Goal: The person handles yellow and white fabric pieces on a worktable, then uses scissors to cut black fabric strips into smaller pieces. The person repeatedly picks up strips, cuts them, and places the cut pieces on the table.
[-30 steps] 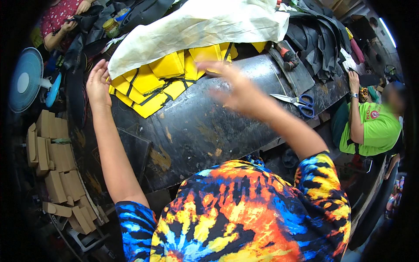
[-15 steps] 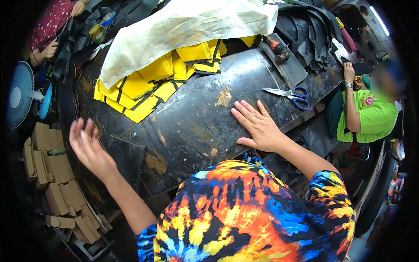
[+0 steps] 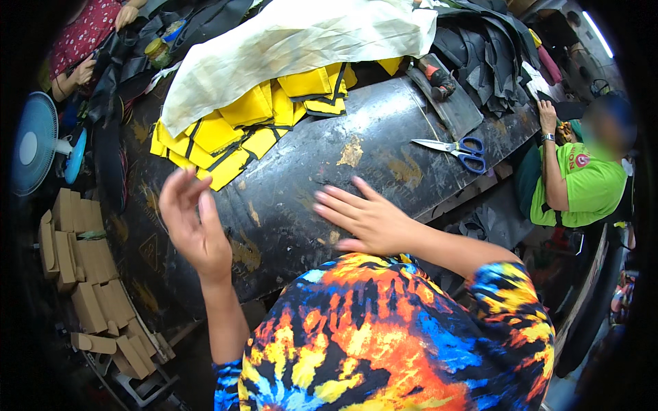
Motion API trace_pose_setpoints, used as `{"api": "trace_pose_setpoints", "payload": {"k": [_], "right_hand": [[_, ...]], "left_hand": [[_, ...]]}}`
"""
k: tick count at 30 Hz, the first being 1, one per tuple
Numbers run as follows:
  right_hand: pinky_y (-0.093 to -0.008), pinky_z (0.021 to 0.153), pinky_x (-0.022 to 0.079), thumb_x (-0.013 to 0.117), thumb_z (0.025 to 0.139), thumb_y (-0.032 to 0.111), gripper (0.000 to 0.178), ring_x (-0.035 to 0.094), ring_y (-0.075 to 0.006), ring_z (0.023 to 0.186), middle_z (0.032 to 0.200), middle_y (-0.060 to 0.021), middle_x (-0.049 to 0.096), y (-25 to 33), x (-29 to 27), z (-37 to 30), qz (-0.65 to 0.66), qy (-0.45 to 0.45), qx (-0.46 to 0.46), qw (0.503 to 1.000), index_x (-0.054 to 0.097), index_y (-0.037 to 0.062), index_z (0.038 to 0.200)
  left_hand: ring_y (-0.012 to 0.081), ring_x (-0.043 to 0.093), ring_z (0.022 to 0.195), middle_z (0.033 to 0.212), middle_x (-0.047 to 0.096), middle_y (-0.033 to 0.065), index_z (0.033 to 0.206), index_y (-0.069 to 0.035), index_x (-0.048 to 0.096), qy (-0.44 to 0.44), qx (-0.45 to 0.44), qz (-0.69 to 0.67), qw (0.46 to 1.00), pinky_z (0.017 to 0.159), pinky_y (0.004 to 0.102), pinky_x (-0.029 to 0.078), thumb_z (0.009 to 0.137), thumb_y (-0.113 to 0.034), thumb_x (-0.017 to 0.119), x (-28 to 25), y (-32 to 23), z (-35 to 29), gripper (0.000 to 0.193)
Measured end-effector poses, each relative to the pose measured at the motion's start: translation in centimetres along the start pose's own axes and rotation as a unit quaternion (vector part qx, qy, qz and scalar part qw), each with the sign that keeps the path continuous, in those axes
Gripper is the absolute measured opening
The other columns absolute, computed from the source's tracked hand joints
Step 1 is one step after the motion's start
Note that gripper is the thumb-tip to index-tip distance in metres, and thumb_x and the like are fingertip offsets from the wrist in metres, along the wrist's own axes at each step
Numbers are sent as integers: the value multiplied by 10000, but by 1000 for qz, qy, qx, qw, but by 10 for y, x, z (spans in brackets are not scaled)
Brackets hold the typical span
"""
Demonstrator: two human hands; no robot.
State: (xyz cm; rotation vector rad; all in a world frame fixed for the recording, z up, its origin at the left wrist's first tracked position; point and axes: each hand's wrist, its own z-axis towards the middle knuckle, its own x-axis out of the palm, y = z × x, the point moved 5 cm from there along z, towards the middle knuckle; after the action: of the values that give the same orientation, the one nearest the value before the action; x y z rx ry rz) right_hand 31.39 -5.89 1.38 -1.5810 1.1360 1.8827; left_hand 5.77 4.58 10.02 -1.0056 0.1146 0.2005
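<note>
My left hand [image 3: 197, 222] is raised over the left part of a dark, worn table [image 3: 288, 164], palm turned inward, fingers loosely bent and apart, nothing in it. Slightly blurred, my right hand [image 3: 367, 218] is stretched flat over the table near its front edge, holding nothing. Beyond my left hand lie several yellow fabric pieces [image 3: 240, 113] with black edging, heaped and overlapping. A whitish cloth [image 3: 295, 34] covers the back of that heap. Scissors [image 3: 456, 148] with blue handles lie to the right of my right hand, blades pointing left, touched by neither hand.
A red and black power tool [image 3: 437, 81] rests on a dark board at the back right. Black cut sheets [image 3: 480, 58] pile up behind it. A person in green [image 3: 582, 171] sits at the right. Cardboard pieces [image 3: 89, 267] and a blue fan [image 3: 34, 144] stand left.
My left hand has moved right, toward the middle of the table. My right hand has slid left and nearer to me. A dark, straight-edged sheet at the table's left front no longer shows.
</note>
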Motion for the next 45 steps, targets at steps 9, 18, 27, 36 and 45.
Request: {"api": "trace_pose_setpoints", "payload": {"k": [9, 18, 27, 36, 45], "right_hand": [[-606, 1248, 113, 523, 920, 730, 995, 213, -342, 1575, 1679, -178, 279, -38, -11, -8, -41, -55, 143, 987, 303, 46, 1609], [-596, 1254, 107, 474, 989, 659, 842, 246, -242, 1575, 1683, -109, 305, -12, -5, -74, -39, 120, 81, 989, 305, 140, 1631], [-614, 1235, 176, 520, 984, 609, 823, 253, -316, 1565, 1661, -175, 323, -10, 6, 32, -16, -85, 47, 995, 363, 71, 1586], [-423, 1120, 451, 779, 915, 259, 439, 585, -341, 1320, 1258, -208, 706, -58, -34, -226, 584, -33, 342, 736, 708, 58, 1300], [-507, 1206, 339, 967, 454, 648, 1555, 331, -481, 1492, 1665, -340, 127, -87, 143, -434, 148, -104, 810, 558, 93, 222, 1668]], "left_hand": [[171, 653, 1066, 1189, 641, 108, 1272, 27, 576, 48, -114, -70, 990, 982, 329, 521, 998, 42, 550, 4, 26, -43, 276], [204, 684, 972, 1070, 687, 121, 1152, 25, 654, 135, -4, 54, 989, 898, 314, 525, 936, 39, 615, 49, 15, -18, 220], [260, 664, 1069, 1176, 662, 158, 1202, 21, 641, 178, 13, 13, 984, 941, 354, 520, 929, 32, 613, 103, 24, -13, 274], [411, 325, 1500, 1609, 385, 214, 1514, -101, 491, 392, 136, 302, 858, 1228, 576, 203, 930, -459, 662, 150, 37, -62, 706], [399, 271, 1537, 1637, 348, 209, 1528, -109, 479, 396, 115, 278, 868, 1244, 583, 159, 931, -505, 663, 148, 37, -64, 739]]}}
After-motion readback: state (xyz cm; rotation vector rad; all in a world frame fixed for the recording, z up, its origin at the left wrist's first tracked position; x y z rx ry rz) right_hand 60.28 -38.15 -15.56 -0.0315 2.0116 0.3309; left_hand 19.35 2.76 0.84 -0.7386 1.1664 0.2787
